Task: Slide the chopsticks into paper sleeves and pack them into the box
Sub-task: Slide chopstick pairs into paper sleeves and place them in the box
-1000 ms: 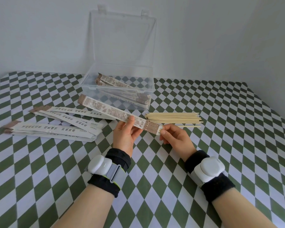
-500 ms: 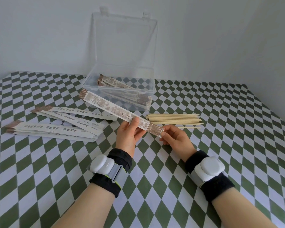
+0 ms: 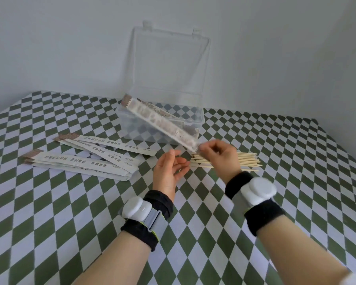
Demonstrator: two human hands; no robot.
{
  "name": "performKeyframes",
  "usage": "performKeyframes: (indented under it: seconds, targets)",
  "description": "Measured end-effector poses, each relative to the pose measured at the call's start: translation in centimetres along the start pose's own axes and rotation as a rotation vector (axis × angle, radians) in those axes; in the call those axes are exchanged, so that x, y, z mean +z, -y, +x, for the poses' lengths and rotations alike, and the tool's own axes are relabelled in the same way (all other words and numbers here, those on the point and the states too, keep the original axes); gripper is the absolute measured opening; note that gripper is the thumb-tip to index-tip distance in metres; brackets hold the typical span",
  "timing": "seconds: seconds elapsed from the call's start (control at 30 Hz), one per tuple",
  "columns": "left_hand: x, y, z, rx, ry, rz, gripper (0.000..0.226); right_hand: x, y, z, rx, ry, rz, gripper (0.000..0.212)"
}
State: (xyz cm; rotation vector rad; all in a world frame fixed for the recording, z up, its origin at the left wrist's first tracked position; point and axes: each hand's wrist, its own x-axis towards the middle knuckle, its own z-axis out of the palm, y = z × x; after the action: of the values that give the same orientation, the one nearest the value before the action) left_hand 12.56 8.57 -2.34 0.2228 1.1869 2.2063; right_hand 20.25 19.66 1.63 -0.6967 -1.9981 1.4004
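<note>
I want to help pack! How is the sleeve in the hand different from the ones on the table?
The held sleeve is up in the air, tilted toward the box, pinched by the right hand; the table sleeves lie flat. The held sleeve shows a brown pattern; the table sleeves show white with dark print. All are long paper strips with a brown end.

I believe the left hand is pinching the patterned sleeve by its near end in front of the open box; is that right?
No: the head view shows the right hand pinching the patterned sleeve by its near end in front of the open box. The left hand is empty.
</note>
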Motion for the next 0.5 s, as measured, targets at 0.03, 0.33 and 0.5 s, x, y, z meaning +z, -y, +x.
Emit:
performKeyframes:
  seconds: [0.03,0.33,0.5]
  targets:
    - [0.0,0.0,0.1,-0.015,-0.016,-0.025,0.030,-0.4,0.9,1.0,-0.022,-0.035,-0.013,0.008]
    - [-0.4,-0.4,0.1,-0.128,-0.108,-0.257,0.032,0.1,4.5,10.3,-0.128,0.027,-0.681,0.005]
    - [-0.5,-0.7,0.6,-0.149,-0.125,-0.291,0.032,1.5,5.7,11.4,-0.167,0.144,-0.990,0.017]
